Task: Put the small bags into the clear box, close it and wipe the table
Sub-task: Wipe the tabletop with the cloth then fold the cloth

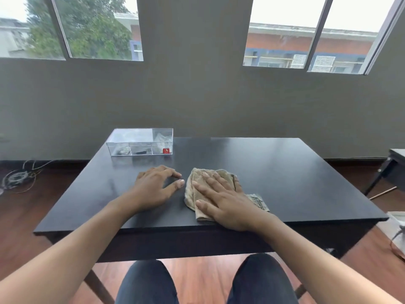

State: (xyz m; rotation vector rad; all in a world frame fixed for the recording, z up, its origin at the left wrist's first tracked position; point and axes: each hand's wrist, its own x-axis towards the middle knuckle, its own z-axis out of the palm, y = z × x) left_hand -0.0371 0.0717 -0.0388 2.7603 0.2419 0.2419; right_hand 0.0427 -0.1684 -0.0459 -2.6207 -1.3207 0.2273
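Observation:
The clear box (140,141) stands at the far left of the dark table (285,172) with its lid on; small bags show dimly through its walls, and a red sticker is on its front. A crumpled beige cloth (198,185) lies near the table's front middle. My right hand (223,202) presses flat on the cloth, fingers spread, covering most of it. My left hand (153,187) rests palm down on the bare tabletop just left of the cloth, fingers apart and holding nothing.
A grey wall with windows rises behind the table. Tangled cables (17,176) lie on the wooden floor at the left. Another piece of furniture (392,165) stands at the right edge. My knees show below the table's front edge.

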